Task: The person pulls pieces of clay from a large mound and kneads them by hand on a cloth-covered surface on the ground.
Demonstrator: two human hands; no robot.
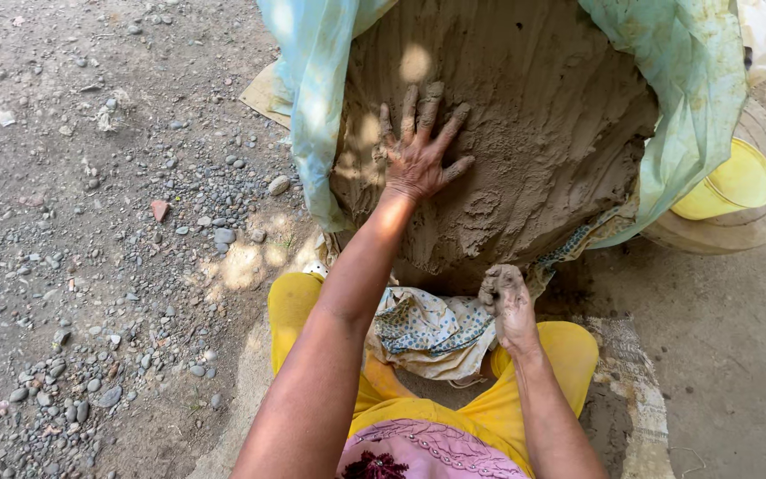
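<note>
My left hand point(418, 151) lies spread flat on the wet clay mound point(525, 124), my right hand point(507, 302) clenches 1 clay lump point(500, 280); leaning harder could slump the soft face.

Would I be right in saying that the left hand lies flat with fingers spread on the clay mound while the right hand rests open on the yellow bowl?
Not quite. In the head view the left hand does lie spread on the clay mound, but the right hand is closed in a muddy fist at the mound's near edge, apart from the yellow bowl.
</note>
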